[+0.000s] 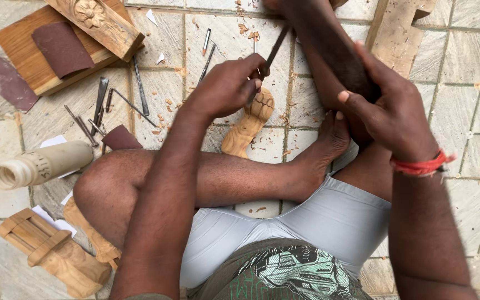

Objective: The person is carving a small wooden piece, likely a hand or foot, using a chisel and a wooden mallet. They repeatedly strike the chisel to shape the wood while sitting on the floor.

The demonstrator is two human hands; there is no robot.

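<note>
I sit on a tiled floor with my legs folded. My left hand [229, 86] grips a thin dark metal chisel [276, 49], its lower end at the top of a small carved wooden figure [248, 123] that lies on the tiles by my foot [323, 147]. My right hand [387, 108], with a red band at the wrist, rests on my shin with fingers curled and holds nothing that I can see.
Several loose chisels [98, 108] lie on the tiles at the left. Sandpaper [61, 47] rests on a wooden board with a flower-carved block [98, 22]. A rolled paper tube [40, 164] and carved wooden pieces [56, 253] sit lower left. A wooden plank [398, 33] lies top right. Wood chips are scattered about.
</note>
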